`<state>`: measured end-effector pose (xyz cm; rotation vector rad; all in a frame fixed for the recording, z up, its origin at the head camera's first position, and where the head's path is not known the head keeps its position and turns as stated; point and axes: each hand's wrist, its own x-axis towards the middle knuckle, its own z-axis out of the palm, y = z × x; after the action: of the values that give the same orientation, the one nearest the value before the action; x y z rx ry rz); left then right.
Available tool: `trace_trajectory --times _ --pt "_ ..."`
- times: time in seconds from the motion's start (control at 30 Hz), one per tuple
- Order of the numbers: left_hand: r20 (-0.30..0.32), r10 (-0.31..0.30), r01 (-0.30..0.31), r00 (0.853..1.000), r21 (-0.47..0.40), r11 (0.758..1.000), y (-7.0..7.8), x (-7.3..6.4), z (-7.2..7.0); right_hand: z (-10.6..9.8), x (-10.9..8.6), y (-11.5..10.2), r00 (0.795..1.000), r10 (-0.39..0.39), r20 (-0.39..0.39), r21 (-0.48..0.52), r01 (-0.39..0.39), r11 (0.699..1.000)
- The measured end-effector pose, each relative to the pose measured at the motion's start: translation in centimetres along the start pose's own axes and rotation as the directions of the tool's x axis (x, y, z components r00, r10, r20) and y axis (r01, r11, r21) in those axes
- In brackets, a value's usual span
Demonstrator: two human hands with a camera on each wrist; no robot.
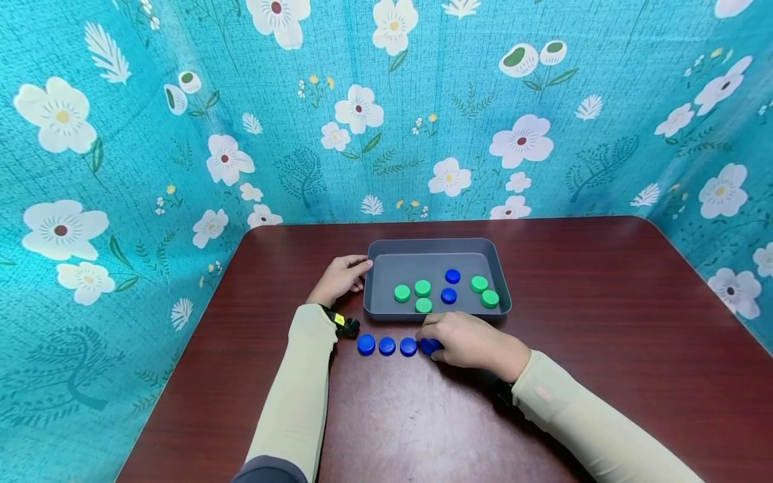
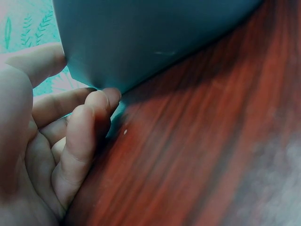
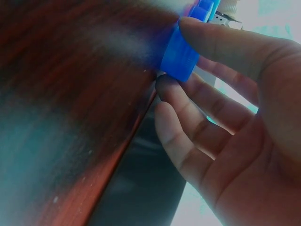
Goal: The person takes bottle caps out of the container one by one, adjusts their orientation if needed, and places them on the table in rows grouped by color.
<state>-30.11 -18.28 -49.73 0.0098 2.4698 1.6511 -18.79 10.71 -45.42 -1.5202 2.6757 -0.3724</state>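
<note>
My right hand (image 1: 468,341) is just in front of the grey tray, its thumb and fingers pinching a blue bottle cap (image 3: 181,54) at table level. To its left, three more blue caps form a row: a near one (image 1: 408,346), a middle one (image 1: 387,346) and an end one (image 1: 366,345). At the left side of the tray (image 1: 431,245), my left hand (image 1: 341,278) touches the outer wall, fingers loosely bent and not wrapped around it. Inside lie several green caps (image 1: 423,288) and two blue caps (image 1: 449,296). In the left wrist view, fingertips (image 2: 113,96) meet the tray's lower corner.
A dark red wooden table (image 1: 580,288) carries everything and extends to both sides of the tray. Behind it hangs a turquoise flowered curtain (image 1: 417,134). A black wrist camera (image 1: 347,327) sits close to the left end of the cap row.
</note>
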Motion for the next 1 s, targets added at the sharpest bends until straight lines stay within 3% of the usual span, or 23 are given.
trace_trajectory --times 0.57,1.0 --pt "-0.012 -0.007 0.007 1.0 0.022 1.0 0.1 0.2 -0.6 -0.2 0.4 -0.1 1.0 0.027 0.001 -0.029 -0.026 0.999" --pt "-0.007 -0.007 0.007 1.0 0.006 1.0 -0.1 0.2 0.2 -1.0 -0.8 0.5 0.997 0.063 -0.047 0.025 -0.062 0.998"
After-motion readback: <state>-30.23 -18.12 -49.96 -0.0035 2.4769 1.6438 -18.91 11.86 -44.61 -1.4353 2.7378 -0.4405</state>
